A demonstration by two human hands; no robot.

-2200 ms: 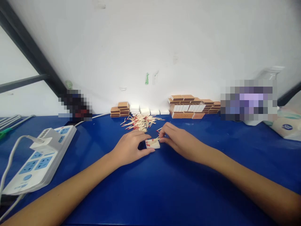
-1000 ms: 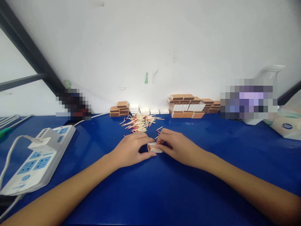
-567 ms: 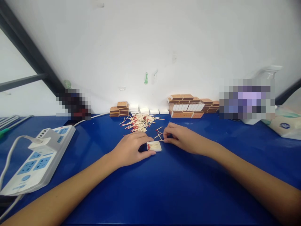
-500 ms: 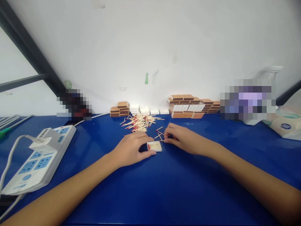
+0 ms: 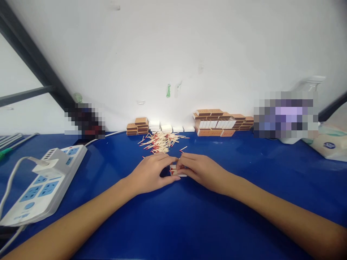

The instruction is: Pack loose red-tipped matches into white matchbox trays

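A small white cardboard tray of red-tipped matches (image 5: 175, 170) lies on the blue table (image 5: 189, 224) between both hands, and they hide most of it. The left hand (image 5: 151, 174) grips its left end with curled fingers. The right hand (image 5: 199, 169) covers the right end with bent fingers. Whether they pinch a match cannot be made out. A loose pile of matches (image 5: 161, 141) lies just behind.
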